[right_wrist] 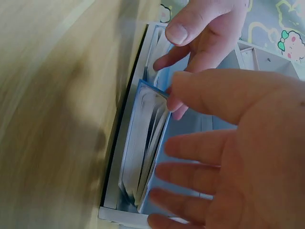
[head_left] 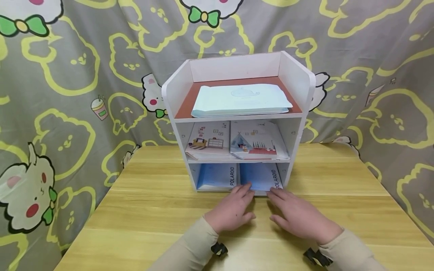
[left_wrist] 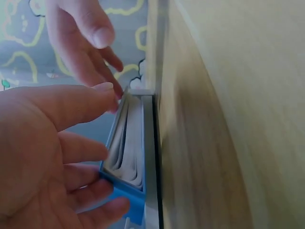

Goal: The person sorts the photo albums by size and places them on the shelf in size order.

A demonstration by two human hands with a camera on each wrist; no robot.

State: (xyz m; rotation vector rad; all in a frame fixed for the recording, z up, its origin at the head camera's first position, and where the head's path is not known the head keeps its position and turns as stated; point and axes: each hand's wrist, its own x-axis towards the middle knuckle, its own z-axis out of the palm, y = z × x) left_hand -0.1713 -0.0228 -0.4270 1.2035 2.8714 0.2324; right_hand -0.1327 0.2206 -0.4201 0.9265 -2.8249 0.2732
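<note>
A blue photo album marked POLAROID lies flat in the right half of the bottom shelf, its front edge at the shelf opening. My left hand reaches to the album's left front corner with fingers extended. At the right front corner is my right hand, fingertips right at the edge. Both wrist views show the album's pages end-on between the two hands, with fingers nearly straight and thumbs apart. A second POLAROID album rests beside it, left of my left hand.
The white three-level desk shelf stands on a wooden table. Its middle level holds two illustrated books or albums, a left one and a right one. A pale whale-print packet lies on top. A patterned curtain hangs behind.
</note>
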